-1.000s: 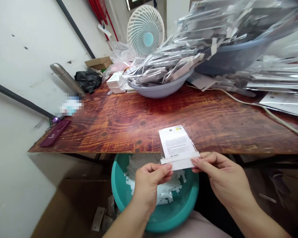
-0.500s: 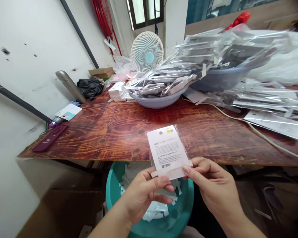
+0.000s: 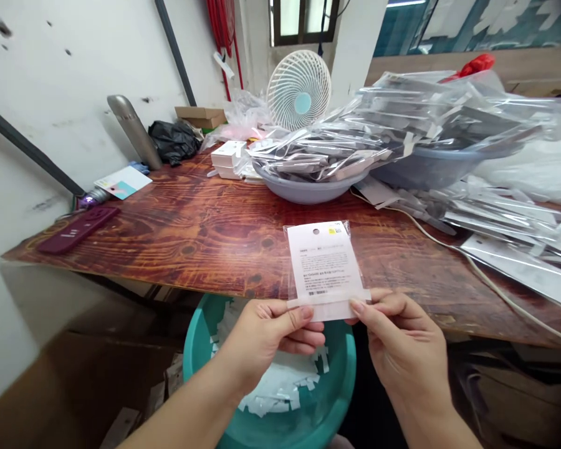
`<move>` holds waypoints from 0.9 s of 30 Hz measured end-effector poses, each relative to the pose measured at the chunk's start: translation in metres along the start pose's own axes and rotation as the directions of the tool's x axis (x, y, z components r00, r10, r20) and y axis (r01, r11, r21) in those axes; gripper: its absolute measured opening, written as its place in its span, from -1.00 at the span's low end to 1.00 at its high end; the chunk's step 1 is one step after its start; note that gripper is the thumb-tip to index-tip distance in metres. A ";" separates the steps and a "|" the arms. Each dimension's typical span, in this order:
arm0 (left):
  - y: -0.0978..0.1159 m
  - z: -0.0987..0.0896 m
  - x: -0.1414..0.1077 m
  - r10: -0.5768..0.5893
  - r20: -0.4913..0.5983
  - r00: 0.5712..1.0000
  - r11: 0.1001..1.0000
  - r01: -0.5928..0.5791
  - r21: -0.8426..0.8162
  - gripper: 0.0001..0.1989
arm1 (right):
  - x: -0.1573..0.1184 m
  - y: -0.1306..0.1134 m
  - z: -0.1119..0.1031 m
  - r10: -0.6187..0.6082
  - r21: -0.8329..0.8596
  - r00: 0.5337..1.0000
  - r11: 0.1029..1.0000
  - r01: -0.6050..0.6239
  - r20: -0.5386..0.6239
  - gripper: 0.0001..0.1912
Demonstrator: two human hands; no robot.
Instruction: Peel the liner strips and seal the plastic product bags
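A white printed card in a clear plastic sleeve [image 3: 327, 265] is held between both hands near the table's front edge. Its printed side faces me, with a hole and a yellow mark at the top. My left hand [image 3: 280, 327] pinches the lower left corner between thumb and fingers. At the lower right corner, my right hand [image 3: 395, 327] pinches with thumb and forefinger. A pale strip runs across the sleeve's lower part, its ends under my fingers. Below the hands is a teal tub [image 3: 194, 374] with many white strips [image 3: 280, 380] in it.
The wooden table [image 3: 191, 231] bears a shallow basin [image 3: 303, 192] and a larger basin [image 3: 430, 168], both heaped with clear-sleeved packets. A cable [image 3: 453, 247] crosses the right side. A fan [image 3: 299, 90], a metal bottle [image 3: 133, 128] and a maroon power strip [image 3: 77, 229] stand or lie around.
The view has turned a little to the left. My left fingers have closed further on the sleeve's corner, and the card is held straighter.
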State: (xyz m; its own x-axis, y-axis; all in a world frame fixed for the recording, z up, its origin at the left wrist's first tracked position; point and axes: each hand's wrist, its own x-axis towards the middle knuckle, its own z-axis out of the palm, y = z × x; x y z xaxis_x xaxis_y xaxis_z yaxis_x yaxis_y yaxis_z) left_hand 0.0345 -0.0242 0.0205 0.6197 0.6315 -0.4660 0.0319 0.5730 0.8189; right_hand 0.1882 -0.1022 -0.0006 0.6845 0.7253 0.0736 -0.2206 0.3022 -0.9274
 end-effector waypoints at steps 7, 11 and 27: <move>0.016 0.006 0.021 0.059 -0.051 0.997 0.998 -0.059 0.001 -0.74 | 0.030 0.002 0.011 0.013 0.052 0.997 0.999 -0.010 -0.071 -0.73; 0.027 0.009 0.033 0.108 -0.068 0.992 0.994 -0.106 0.034 -0.75 | 0.045 0.007 0.015 -0.003 0.110 0.993 0.994 0.016 -0.121 -0.71; 0.009 0.018 0.058 0.183 -0.190 0.965 0.982 -0.171 0.076 -0.74 | 0.064 0.009 -0.003 -0.367 -0.514 0.922 0.772 0.375 0.121 -0.67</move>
State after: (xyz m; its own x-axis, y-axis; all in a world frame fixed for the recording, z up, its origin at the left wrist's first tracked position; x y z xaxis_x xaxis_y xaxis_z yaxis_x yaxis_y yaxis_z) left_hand 0.0848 0.0079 0.0065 0.4542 0.8132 -0.3638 -0.0154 0.4155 0.9095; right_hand 0.2321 -0.0552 -0.0052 0.6283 0.6326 0.4528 0.4433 0.1872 -0.8766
